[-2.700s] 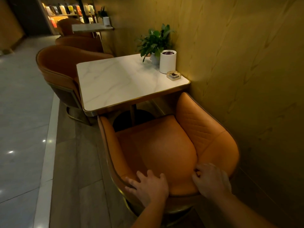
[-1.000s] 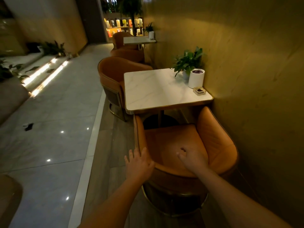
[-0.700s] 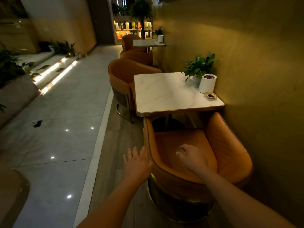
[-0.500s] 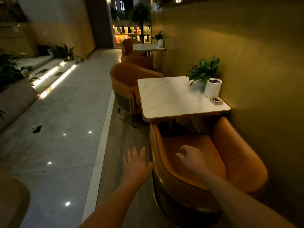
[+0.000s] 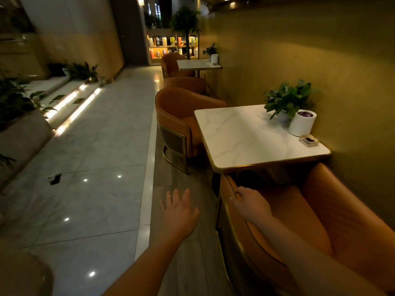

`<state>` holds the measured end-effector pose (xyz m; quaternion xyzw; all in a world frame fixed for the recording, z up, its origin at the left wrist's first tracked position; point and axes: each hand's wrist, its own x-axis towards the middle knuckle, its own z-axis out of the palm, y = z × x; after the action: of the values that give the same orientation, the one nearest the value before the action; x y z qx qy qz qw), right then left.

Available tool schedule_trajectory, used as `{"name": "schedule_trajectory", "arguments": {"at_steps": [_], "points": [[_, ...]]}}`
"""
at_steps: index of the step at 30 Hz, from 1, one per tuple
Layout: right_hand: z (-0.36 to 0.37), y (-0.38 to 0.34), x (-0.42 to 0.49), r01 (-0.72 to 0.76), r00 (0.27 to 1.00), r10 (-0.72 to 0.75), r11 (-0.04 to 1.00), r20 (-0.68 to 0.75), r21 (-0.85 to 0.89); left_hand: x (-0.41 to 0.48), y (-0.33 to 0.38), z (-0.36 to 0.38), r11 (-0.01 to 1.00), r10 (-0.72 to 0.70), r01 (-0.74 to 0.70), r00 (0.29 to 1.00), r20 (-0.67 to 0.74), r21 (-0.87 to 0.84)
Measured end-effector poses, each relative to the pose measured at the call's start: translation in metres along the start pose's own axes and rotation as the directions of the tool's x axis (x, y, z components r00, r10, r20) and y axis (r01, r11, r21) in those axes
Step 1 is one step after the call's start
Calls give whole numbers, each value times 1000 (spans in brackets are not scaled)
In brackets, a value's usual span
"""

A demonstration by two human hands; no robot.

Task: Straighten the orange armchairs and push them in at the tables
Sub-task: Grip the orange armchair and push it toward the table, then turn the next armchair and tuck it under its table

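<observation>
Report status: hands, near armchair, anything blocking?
Left hand open, over floor. Right hand at arm rim of near armchair, grip unclear. Chair front at marble table edge. No obstruction seen; small dark object on tiles, well clear.

Four orange armchairs [image 5: 333, 212] [image 5: 181, 107] [image 5: 186, 83] [image 5: 170, 63], two tables [image 5: 245, 135] [image 5: 196, 65], two potted plants [image 5: 287, 98] [image 5: 210, 50], two white canisters [image 5: 301, 122] [image 5: 214, 59], and one ashtray [image 5: 309, 140].

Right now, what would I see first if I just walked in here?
The orange armchair at lower right, pushed up to the white table. The left hand spreads open beside it, and the right hand is at the armchair's rim. Glowing steps shine far left.
</observation>
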<state>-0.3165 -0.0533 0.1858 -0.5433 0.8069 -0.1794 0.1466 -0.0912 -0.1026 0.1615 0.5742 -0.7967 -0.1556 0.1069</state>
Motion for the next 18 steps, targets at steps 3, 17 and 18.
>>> {"name": "schedule_trajectory", "arguments": {"at_steps": [3,17,18], "points": [[12,-29,34,21,1000,-21,1000,-4,14,33,-26,-7,1000,-21,21,1000,-9,8],[76,-146,278,136,988,-138,990,67,42,267,-123,-47,981,-167,165,986,7,104],[77,-154,295,146,986,-149,988,74,45,285,-129,-51,979,-174,173,985,7,108]]}}
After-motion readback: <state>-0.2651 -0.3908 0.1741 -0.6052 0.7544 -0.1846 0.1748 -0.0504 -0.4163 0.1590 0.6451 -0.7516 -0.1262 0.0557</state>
